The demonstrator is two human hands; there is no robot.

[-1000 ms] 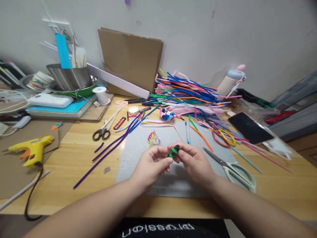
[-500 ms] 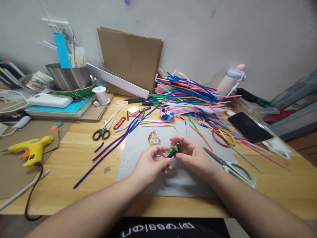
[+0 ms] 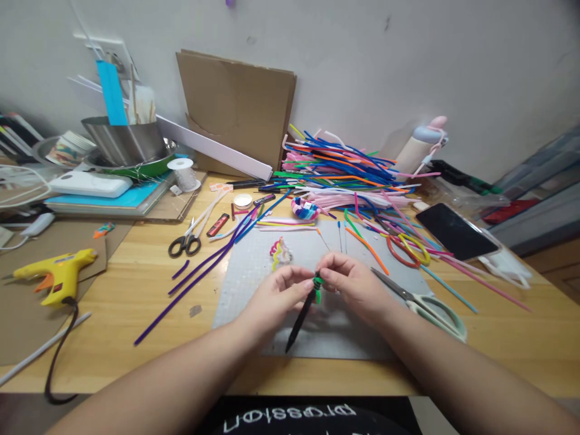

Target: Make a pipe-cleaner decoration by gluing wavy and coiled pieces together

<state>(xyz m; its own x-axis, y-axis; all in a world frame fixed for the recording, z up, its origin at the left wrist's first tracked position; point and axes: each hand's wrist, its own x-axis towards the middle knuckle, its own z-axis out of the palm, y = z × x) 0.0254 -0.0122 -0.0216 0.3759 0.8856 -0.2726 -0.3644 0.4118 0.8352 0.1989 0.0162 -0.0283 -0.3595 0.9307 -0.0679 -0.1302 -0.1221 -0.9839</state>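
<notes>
Over the grey cutting mat [image 3: 244, 272], both my hands work on a black pen [image 3: 299, 325] with a green pipe cleaner [image 3: 318, 295] wound about its upper end. My left hand [image 3: 272, 299] is closed, thumb and fingers gripping the pen, whose tip slants down toward me. Near the top of the pen, my right hand [image 3: 353, 284] pinches at the green coil; the exact hold is partly hidden by its fingers. Just beyond my left hand lies a small multicoloured pipe-cleaner piece [image 3: 281, 251]. Scissors with pale green handles [image 3: 430, 311] lie beside my right forearm.
Many pipe cleaners [image 3: 344, 166] are heaped at the back. On the left are a yellow glue gun [image 3: 63, 272], black-handled scissors [image 3: 185, 244] and long purple pipe cleaners [image 3: 194, 281]. A phone [image 3: 457, 231] and a bottle [image 3: 414, 151] stand out at right.
The pen has swung so its long tip points down toward me, where before it was mostly hidden. My right hand's fingers have closed in on the green coil at its top.
</notes>
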